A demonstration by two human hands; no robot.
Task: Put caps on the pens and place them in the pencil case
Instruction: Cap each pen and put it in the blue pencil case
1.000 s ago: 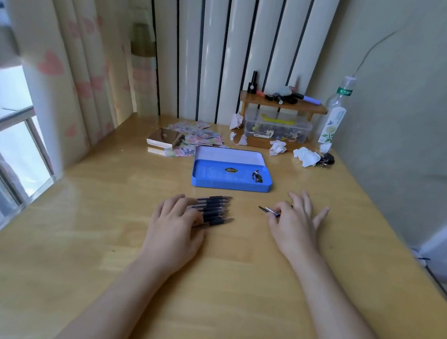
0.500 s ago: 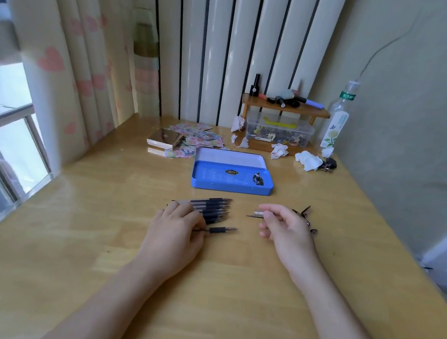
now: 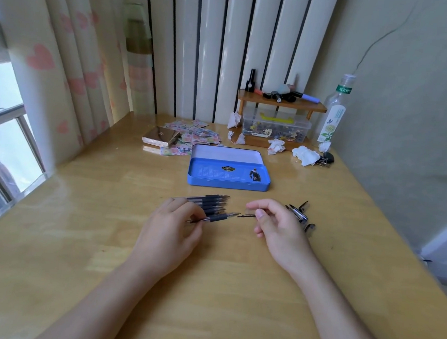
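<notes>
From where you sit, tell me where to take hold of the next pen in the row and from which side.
Grip the next pen at its dark rubber sleeve, near the writing tip, coming down from above with the left hand. The pens lie flat and close together with tips pointing right, so a pinch from above probably suits best. The right hand holds a cap.

From my feed, daylight enters through the window [image 3: 5,138] at nine o'clock, bright enough to blow its panes out to white. It lays a pale sheen on the wooden desk [image 3: 87,212] toward eight o'clock. Shadows under both forearms are soft. The wide lens bows the wall panels [image 3: 225,50] at twelve o'clock, and fine detail looks smeared throughout.
</notes>
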